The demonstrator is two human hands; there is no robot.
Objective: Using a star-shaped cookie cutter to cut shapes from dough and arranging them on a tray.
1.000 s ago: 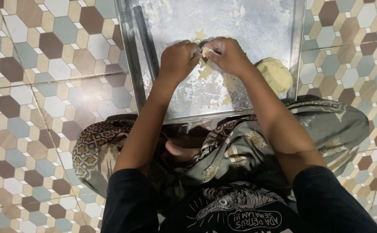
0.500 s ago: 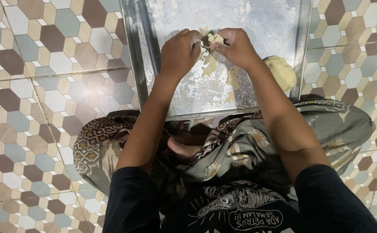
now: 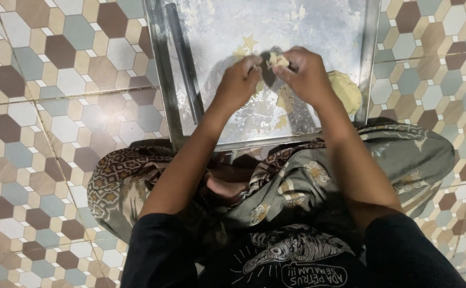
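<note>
Both hands are working one small piece of dough (image 3: 277, 60), held up just above the metal tray (image 3: 318, 26): left hand (image 3: 237, 82) is pinching it from its side, right hand (image 3: 305, 74) is closing fingertips on it from the other, so both are grasping the same piece, not clenched empty. Shape of the piece is too small and shadowed to tell. A star-shaped dough cutout (image 3: 249, 41) is lying flat on the tray just beyond the fingers; a bigger dough lump (image 3: 346, 89) is sitting by the tray's right rim, partly behind the right wrist. A long metal rod (image 3: 186, 64) is lying along the left side. My read for doing this well: keep pressure light and even from both sides, support underneath so the piece isn't tearing, work over the floured tray so bits are dropping there, not on the patterned cloth (image 3: 297, 181) over the lap or the tiled floor (image 3: 46, 106).
</note>
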